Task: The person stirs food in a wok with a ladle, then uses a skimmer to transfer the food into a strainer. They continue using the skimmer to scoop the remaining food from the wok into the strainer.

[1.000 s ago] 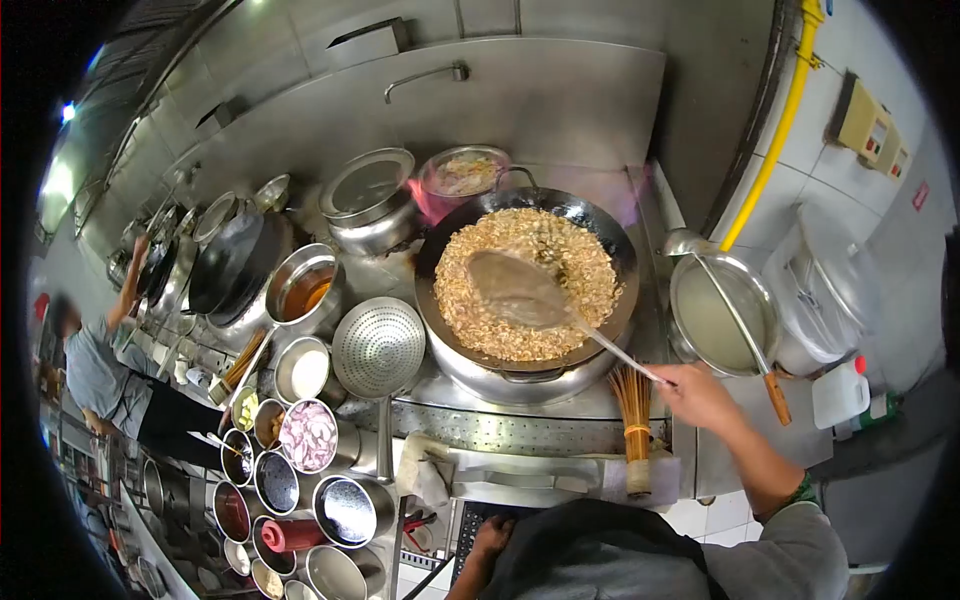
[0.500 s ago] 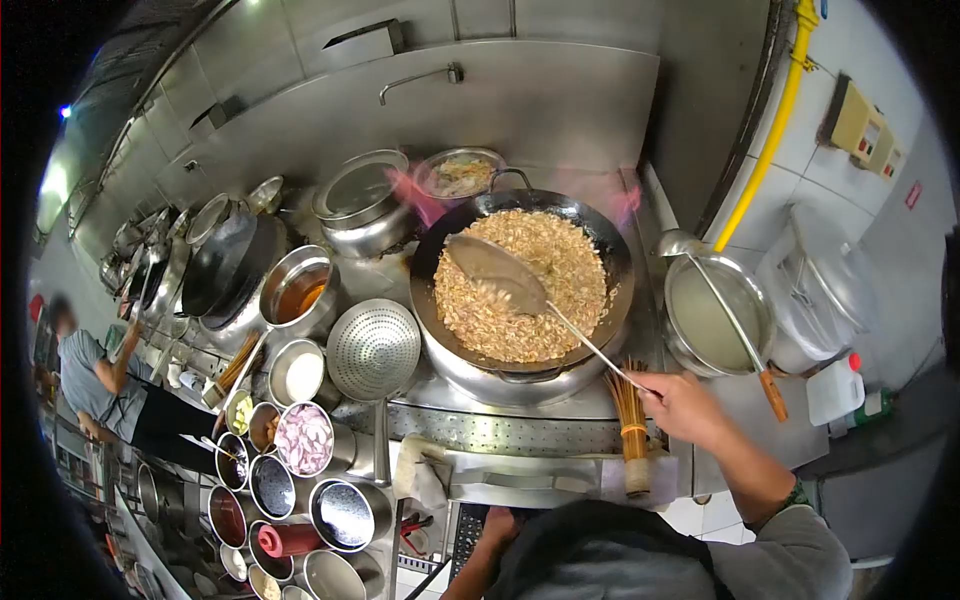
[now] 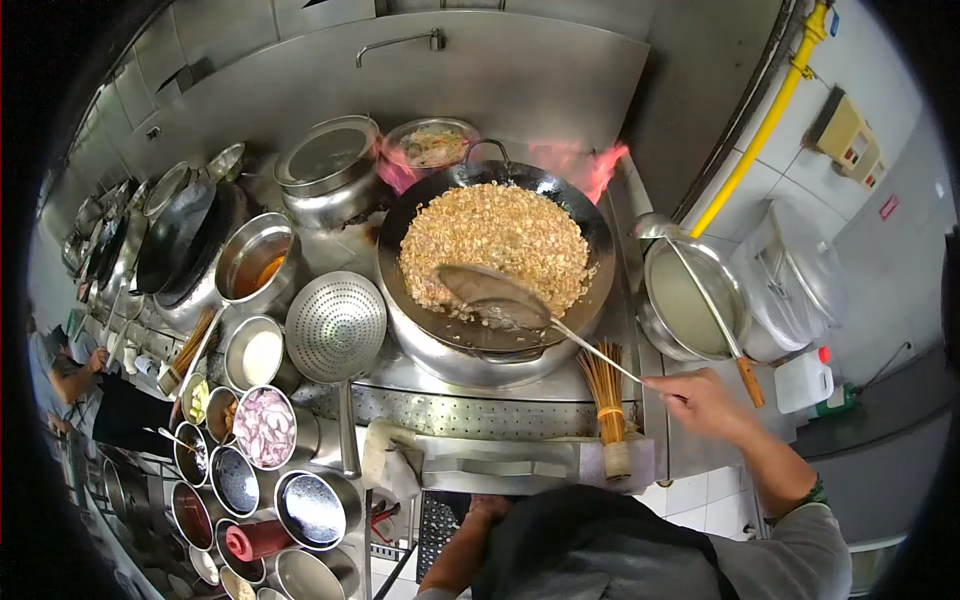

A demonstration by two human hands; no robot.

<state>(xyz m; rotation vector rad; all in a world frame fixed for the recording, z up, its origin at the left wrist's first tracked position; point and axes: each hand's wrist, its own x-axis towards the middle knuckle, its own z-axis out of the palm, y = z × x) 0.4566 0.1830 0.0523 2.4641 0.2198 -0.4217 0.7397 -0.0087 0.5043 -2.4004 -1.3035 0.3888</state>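
Head view: right hand [image 3: 695, 402] closed around the handle end of a long-handled spatula [image 3: 495, 292], whose broad blade lies in the near part of the wok [image 3: 598, 250], against the chopped food [image 3: 500, 235]. The food is heaped from the middle to the far side. Left hand [image 3: 490, 508] is low at the near edge, beside the apron [image 3: 580, 545]; its fingers are partly hidden, so its grip cannot be told.

Flames [image 3: 604, 170] show past the far rim (left side also). Judged on that, good practice is to run the blade low along the metal, lift from beneath and fold the heap over evenly, with short strokes so nothing spills at the near rim. The handle passes above the bamboo brush [image 3: 608, 395]; clearance there merits attention. Strainer [image 3: 336, 328] rests to the left.
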